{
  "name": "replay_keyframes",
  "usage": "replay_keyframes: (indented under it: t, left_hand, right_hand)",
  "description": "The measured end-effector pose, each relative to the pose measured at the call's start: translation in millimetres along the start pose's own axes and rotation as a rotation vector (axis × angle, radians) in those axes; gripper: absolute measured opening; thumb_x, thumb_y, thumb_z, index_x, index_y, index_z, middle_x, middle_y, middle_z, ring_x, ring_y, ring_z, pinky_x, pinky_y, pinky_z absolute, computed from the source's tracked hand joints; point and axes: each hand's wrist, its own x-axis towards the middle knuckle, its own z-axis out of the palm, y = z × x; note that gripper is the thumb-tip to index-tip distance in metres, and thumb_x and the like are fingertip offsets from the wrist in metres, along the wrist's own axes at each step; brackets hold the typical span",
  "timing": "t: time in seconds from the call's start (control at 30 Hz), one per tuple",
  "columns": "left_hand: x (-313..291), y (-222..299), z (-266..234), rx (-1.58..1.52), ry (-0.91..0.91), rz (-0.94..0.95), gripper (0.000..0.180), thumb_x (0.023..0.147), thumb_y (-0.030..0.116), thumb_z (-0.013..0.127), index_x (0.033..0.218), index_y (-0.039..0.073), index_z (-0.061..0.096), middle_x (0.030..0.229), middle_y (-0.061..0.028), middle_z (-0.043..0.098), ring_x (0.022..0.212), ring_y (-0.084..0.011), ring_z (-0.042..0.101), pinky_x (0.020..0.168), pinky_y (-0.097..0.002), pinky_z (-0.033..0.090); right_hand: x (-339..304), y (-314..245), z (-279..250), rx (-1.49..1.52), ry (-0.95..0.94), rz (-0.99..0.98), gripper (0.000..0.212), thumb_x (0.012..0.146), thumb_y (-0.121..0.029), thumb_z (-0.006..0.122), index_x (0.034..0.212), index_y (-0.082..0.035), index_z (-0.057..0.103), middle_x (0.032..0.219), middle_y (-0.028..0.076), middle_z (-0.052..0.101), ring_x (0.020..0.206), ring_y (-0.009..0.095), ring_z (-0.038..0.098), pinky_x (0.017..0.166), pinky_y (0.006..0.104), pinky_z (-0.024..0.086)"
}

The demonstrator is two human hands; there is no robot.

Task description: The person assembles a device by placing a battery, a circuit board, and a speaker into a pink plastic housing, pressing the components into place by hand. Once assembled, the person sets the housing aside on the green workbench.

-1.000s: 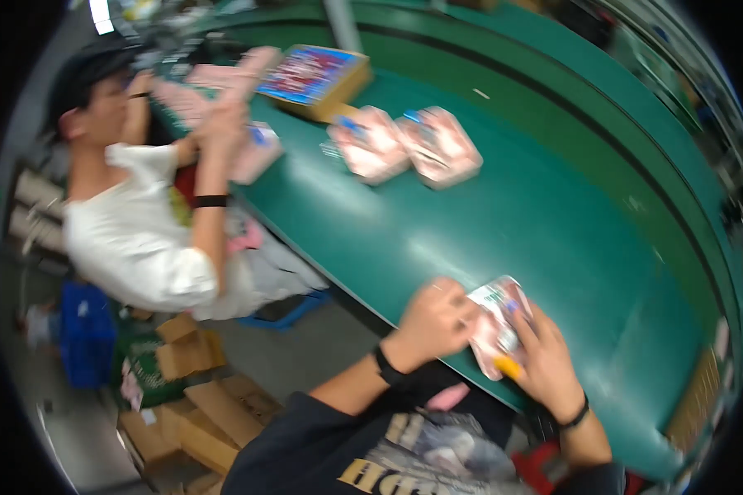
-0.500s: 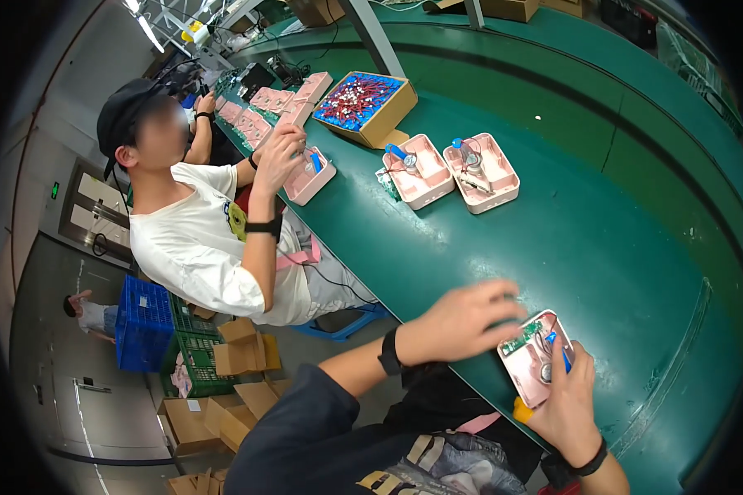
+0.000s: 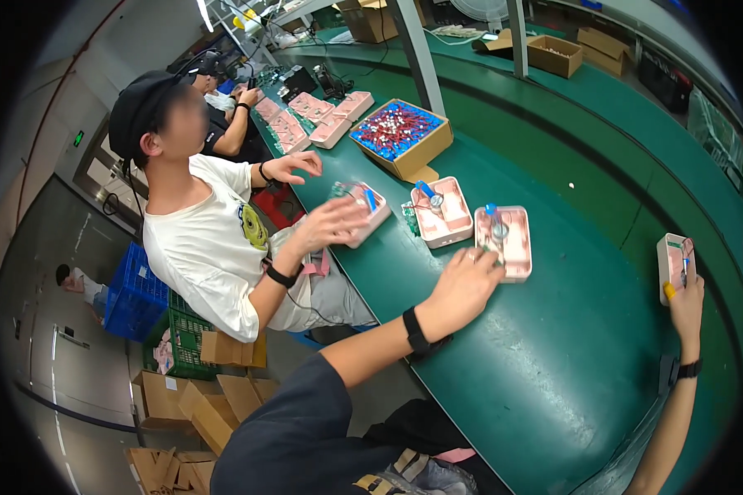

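My left hand (image 3: 461, 290) grips the near-left side of an open pink plastic case (image 3: 516, 243), its fingers bent over the wall. Inside that case are a round metal part and a blue-and-purple piece, partly blurred. Over at the far right, my right hand (image 3: 686, 309) holds another pink case (image 3: 674, 247) by its near end. This one contains a bit of green circuit board and a blue part; a yellow covering shows at a fingertip. Just left of the first case sits a similar pink case (image 3: 442, 223) with a blue cylinder, wires and a green board beside it.
A cardboard box (image 3: 398, 136) of blue parts with red wires stands farther back on the green bench (image 3: 553, 355). At left, a co-worker's hands (image 3: 334, 221) are over another pink case (image 3: 371, 216). More pink cases (image 3: 289, 132) lie beyond. A metal post (image 3: 417, 58) rises behind.
My right hand has carried its case to the far right. My left hand has left that case, reached forward and drawn another case slightly nearer. The view has shifted.
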Motion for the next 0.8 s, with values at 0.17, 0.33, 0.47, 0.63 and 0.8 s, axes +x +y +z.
replay_keyframes:
  t: [0.17,0.33,0.47,0.63,0.8]
  left_hand:
    - [-37,6,-15,-0.138,-0.014,0.183,0.030,0.085,0.005,0.069,0.114,0.003,0.072,0.138,-0.0112,0.065,0.123,-0.0302,0.063,0.109,-0.0437,0.051]
    - [-77,7,-14,-0.294,0.006,0.325,0.026,0.083,0.004,0.067,0.109,0.003,0.072,0.138,-0.0118,0.065,0.125,-0.0308,0.063,0.110,-0.0436,0.051]
    - [-93,19,0,-0.395,0.064,0.343,0.027,0.081,0.004,0.068,0.107,0.002,0.071,0.142,-0.0146,0.063,0.133,-0.0341,0.059,0.113,-0.0460,0.051]
    - [-102,33,15,-0.410,0.195,0.242,0.023,0.085,0.007,0.071,0.108,0.002,0.071,0.150,-0.0171,0.054,0.143,-0.0407,0.049,0.114,-0.0501,0.049]
    - [-117,48,26,-0.502,0.171,-0.014,0.039,0.090,0.013,0.075,0.124,0.000,0.059,0.162,-0.0259,0.039,0.148,-0.0494,0.041,0.120,-0.0547,0.042]
  right_hand:
    - [55,74,39,-0.115,0.098,0.064,0.086,0.092,-0.031,0.070,0.170,-0.022,0.036,0.128,0.031,0.064,0.118,0.049,0.061,0.106,0.0535,0.050]
    - [83,94,52,-0.209,0.016,0.201,0.089,0.093,-0.044,0.068,0.171,-0.023,0.032,0.141,0.031,0.061,0.123,0.051,0.059,0.110,0.0549,0.048]
    - [82,114,45,-0.349,-0.082,0.252,0.079,0.098,-0.035,0.065,0.169,-0.014,0.037,0.155,0.024,0.056,0.137,0.044,0.056,0.117,0.0512,0.044]
    - [77,149,19,-0.349,0.001,0.325,0.086,0.098,-0.064,0.057,0.168,-0.016,0.039,0.156,0.026,0.055,0.133,0.051,0.059,0.116,0.0563,0.045]
    - [82,127,23,-0.064,-0.072,0.120,0.080,0.098,-0.077,0.050,0.155,-0.021,0.058,0.143,0.021,0.068,0.129,0.053,0.061,0.114,0.0577,0.046]
